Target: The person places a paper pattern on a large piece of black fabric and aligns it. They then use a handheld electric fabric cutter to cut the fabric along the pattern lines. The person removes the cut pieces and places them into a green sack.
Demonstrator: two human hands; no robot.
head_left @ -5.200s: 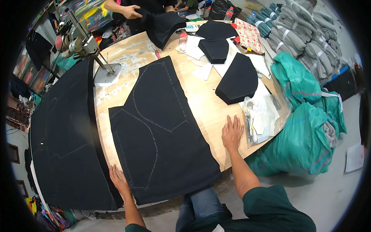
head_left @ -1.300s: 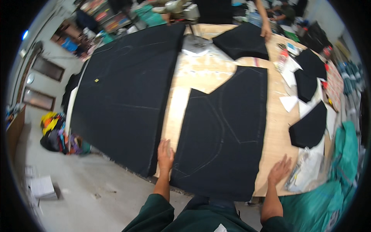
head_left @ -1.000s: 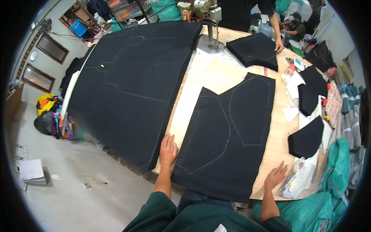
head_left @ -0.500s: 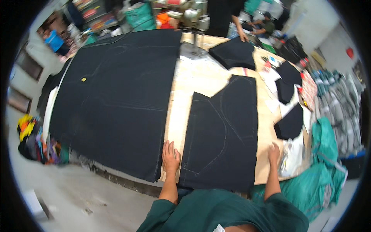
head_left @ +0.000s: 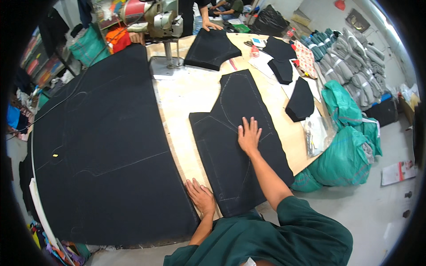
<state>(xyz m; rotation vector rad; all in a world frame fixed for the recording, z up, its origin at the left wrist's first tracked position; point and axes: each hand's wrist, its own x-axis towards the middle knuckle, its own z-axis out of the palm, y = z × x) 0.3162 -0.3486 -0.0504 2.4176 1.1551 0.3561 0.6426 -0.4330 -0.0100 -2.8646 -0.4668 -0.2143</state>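
Observation:
My right hand (head_left: 250, 135) lies with spread fingers on a black fabric piece (head_left: 222, 153) marked with chalk lines. My left hand (head_left: 201, 196) rests flat on the pale table top (head_left: 177, 119), in the strip between that piece and a large black fabric stack (head_left: 106, 150). Its fingertips are at the stack's edge. Chalk outlines and a small yellow scrap (head_left: 55, 155) show on the stack. Neither hand grasps anything.
At the far edge stands a cutting machine (head_left: 167, 53) beside a black cut block (head_left: 211, 49), touched by another person's hand (head_left: 211, 24). Smaller black pieces (head_left: 300, 102) and papers lie at the right. Green sacks (head_left: 344, 157) and grey bundles (head_left: 350, 66) sit beyond.
My right hand has moved left from the table's right side onto the chalked fabric piece. The left hand remains in the strip between the fabrics. The whole view has turned and shifted.

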